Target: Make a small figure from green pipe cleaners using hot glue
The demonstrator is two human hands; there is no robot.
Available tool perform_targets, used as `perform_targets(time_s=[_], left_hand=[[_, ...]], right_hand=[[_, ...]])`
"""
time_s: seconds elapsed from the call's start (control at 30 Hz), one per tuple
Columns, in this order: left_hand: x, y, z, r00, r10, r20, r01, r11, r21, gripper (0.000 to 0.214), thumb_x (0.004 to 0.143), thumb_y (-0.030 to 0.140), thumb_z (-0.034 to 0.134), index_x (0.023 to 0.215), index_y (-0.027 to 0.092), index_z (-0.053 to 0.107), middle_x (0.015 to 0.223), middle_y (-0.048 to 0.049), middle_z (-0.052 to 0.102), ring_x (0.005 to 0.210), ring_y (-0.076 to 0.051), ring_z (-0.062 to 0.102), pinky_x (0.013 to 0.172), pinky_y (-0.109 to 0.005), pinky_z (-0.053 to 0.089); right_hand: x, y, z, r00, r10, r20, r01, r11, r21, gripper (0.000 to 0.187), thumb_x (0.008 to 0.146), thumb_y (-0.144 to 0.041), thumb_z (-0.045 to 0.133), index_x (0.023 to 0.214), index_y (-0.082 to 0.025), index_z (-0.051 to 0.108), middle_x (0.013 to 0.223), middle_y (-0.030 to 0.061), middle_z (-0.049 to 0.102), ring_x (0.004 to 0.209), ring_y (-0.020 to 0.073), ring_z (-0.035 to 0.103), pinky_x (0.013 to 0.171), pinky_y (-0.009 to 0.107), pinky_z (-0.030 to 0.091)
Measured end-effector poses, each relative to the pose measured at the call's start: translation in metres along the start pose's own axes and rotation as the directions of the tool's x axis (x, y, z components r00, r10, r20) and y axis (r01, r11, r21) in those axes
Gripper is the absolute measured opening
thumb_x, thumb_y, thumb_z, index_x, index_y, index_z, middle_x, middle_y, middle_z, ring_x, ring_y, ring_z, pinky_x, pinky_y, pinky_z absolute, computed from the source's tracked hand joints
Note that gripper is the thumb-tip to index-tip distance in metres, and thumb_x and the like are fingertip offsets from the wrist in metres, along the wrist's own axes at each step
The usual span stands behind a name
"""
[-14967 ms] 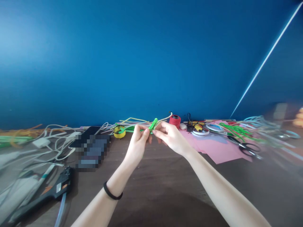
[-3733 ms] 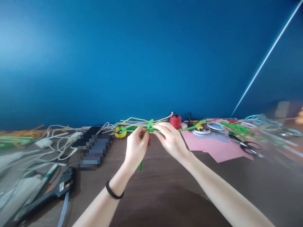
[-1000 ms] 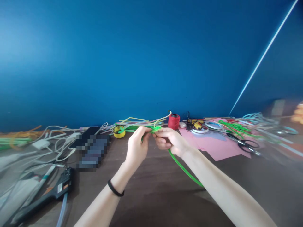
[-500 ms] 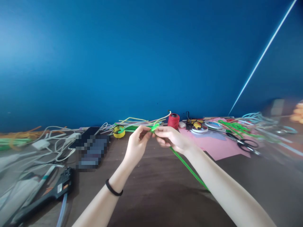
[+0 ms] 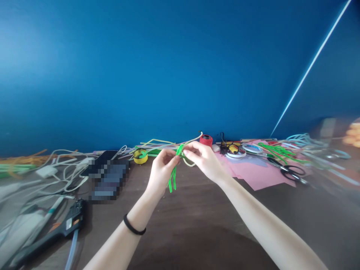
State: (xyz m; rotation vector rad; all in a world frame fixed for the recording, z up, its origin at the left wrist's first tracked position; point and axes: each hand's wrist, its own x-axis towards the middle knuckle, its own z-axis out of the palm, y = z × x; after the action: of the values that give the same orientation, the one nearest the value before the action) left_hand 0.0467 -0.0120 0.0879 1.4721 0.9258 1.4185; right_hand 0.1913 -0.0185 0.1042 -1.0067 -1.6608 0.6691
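My left hand (image 5: 161, 170) pinches a folded green pipe cleaner (image 5: 180, 150) between thumb and fingertips, above the middle of the table. Two of its green ends hang down beside the left palm. From the right, the closed thumb and fingers of my right hand (image 5: 206, 161) meet the same green piece near its top. A pale curved strand (image 5: 189, 163) shows just under the right fingers; whether it is held too, I cannot tell. The fingertips hide part of the green folds.
Behind the hands are a yellow tape roll (image 5: 140, 156) and a red spool (image 5: 206, 140). Black-handled scissors (image 5: 292, 172) lie on pink paper (image 5: 255, 176) at right. Phones (image 5: 109, 180), white cables (image 5: 66, 176) and a black glue gun (image 5: 74, 219) lie at left.
The long green strand that trailed below my right hand is gone from there. Short green ends now hang by my left hand, and the green piece has turned more upright.
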Motion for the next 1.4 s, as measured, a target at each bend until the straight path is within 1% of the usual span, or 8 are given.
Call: perform_targets(time_s=[0.13,0.3,0.47,0.67,0.83,1.07,1.23,1.4], left_hand=[[-0.003,-0.002,0.004,1.000,-0.004,0.013,0.003,0.997,0.076,0.016,0.070,0.028,0.063,0.070,0.016,0.052,0.064,0.0014,0.056,0.062,-0.011,0.054,0.057,-0.022,0.041],[-0.005,0.004,0.006,0.997,0.038,0.061,-0.044,0.995,0.091,0.014,0.071,0.026,0.061,0.072,0.017,0.051,0.067,0.0027,0.055,0.063,-0.011,0.055,0.058,-0.022,0.042],[-0.006,0.008,0.004,0.995,0.073,0.063,-0.086,0.971,0.225,0.010,0.075,0.026,0.056,0.073,0.018,0.052,0.069,0.0017,0.056,0.064,-0.012,0.056,0.059,-0.022,0.042],[-0.008,0.006,0.001,0.993,0.094,0.077,-0.110,0.967,0.230,0.009,0.077,0.027,0.053,0.079,0.019,0.054,0.080,-0.0021,0.062,0.071,-0.015,0.061,0.064,-0.026,0.047],[-0.007,0.008,0.000,0.992,0.103,0.074,-0.118,0.959,0.258,0.008,0.077,0.026,0.052,0.076,0.019,0.055,0.076,-0.0017,0.063,0.068,-0.015,0.061,0.061,-0.025,0.047],[-0.006,0.015,-0.002,0.996,0.067,0.062,-0.085,0.927,0.366,0.006,0.073,0.019,0.052,0.070,0.018,0.056,0.066,0.0004,0.062,0.063,-0.014,0.059,0.059,-0.024,0.044],[-0.005,0.016,-0.003,0.996,0.060,0.069,-0.078,0.945,0.317,0.007,0.071,0.015,0.050,0.068,0.018,0.055,0.063,0.0017,0.061,0.063,-0.013,0.060,0.060,-0.023,0.044],[-0.005,0.017,-0.003,0.996,0.060,0.066,-0.078,0.947,0.310,0.004,0.072,0.019,0.052,0.068,0.017,0.054,0.066,0.0014,0.061,0.065,-0.014,0.060,0.060,-0.023,0.044]], right_hand=[[-0.003,-0.004,0.004,1.000,-0.019,0.000,0.019,0.998,-0.054,0.009,0.080,-0.024,0.051,0.078,-0.017,0.056,0.079,0.0026,0.060,0.077,0.0162,0.056,0.069,0.028,0.041],[-0.004,-0.007,0.004,0.999,-0.038,-0.014,0.037,0.996,-0.081,0.008,0.078,-0.020,0.048,0.077,-0.017,0.056,0.079,0.0027,0.059,0.077,0.0161,0.056,0.069,0.028,0.042],[-0.005,-0.007,0.007,0.998,-0.057,-0.031,0.052,0.988,-0.146,0.008,0.076,-0.017,0.048,0.077,-0.016,0.056,0.083,0.0044,0.061,0.073,0.0158,0.058,0.067,0.028,0.044],[-0.008,-0.006,0.011,0.986,-0.154,-0.062,0.136,0.964,-0.229,0.011,0.077,-0.016,0.049,0.080,-0.017,0.059,0.086,0.0062,0.064,0.078,0.0181,0.061,0.071,0.030,0.047],[-0.010,-0.005,0.013,0.985,-0.164,-0.055,0.143,0.951,-0.272,0.012,0.078,-0.016,0.050,0.082,-0.018,0.061,0.081,0.0058,0.066,0.075,0.0192,0.063,0.069,0.030,0.049],[-0.010,-0.001,0.013,0.987,-0.155,-0.053,0.139,0.964,-0.227,0.015,0.078,-0.016,0.050,0.086,-0.018,0.062,0.077,0.0046,0.067,0.070,0.0182,0.065,0.067,0.029,0.050],[-0.010,-0.001,0.012,0.989,-0.148,-0.029,0.140,0.970,-0.199,0.014,0.078,-0.016,0.050,0.084,-0.019,0.063,0.075,0.0035,0.067,0.070,0.0179,0.066,0.068,0.030,0.051],[-0.010,-0.002,0.011,0.989,-0.144,-0.037,0.134,0.972,-0.195,0.013,0.079,-0.016,0.050,0.083,-0.018,0.063,0.075,0.0036,0.068,0.071,0.0181,0.066,0.069,0.030,0.051]])
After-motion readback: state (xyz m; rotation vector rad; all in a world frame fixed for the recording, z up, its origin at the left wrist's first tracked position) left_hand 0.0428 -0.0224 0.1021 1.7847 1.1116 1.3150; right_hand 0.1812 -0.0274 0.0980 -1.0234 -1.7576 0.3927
